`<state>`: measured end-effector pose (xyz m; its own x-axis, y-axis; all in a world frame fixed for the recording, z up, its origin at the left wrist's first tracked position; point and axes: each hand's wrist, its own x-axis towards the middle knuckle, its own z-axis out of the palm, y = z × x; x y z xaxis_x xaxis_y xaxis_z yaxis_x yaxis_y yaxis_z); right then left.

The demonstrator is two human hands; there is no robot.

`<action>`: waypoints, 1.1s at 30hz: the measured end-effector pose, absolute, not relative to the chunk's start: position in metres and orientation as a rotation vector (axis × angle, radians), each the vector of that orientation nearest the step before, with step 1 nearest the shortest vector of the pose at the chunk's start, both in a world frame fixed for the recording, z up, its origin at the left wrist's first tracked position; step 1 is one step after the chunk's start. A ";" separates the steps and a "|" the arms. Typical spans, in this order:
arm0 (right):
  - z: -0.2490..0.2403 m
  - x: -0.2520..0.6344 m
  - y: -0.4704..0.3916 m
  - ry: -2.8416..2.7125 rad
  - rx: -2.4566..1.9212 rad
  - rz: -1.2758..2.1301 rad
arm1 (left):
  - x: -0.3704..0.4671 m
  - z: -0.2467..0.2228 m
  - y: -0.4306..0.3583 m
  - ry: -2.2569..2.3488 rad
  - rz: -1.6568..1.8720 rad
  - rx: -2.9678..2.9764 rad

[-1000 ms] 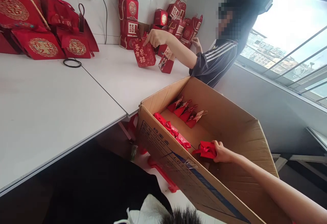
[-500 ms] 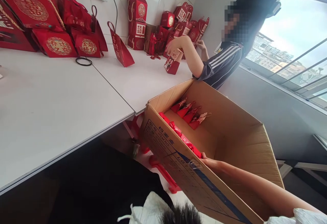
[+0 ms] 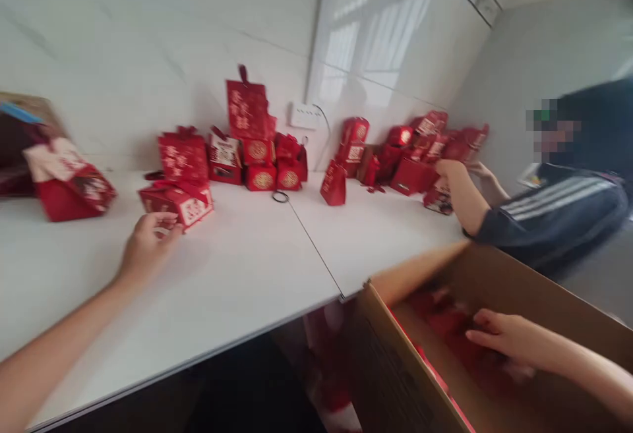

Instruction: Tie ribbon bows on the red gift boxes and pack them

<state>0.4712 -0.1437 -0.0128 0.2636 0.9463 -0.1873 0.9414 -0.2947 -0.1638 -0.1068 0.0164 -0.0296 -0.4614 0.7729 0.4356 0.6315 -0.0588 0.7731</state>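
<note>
White worktop (image 3: 247, 255) behind my carton (image 3: 509, 291), whose near end is cut off and whose red packets (image 3: 440, 317) are blurred. My right fingers (image 3: 487, 341) hang half-curled over them, grip unclear. Farther left, my left fingers (image 3: 161, 217) bend loosely at a red box's (image 3: 165, 201) near corner; whether they grip, I can't tell.

The left hand (image 3: 152, 240) touches a red box (image 3: 173, 201)
</note>
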 end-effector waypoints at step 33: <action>-0.029 0.083 0.083 -1.545 -0.676 1.177 | -0.101 -0.025 0.021 1.282 1.269 2.012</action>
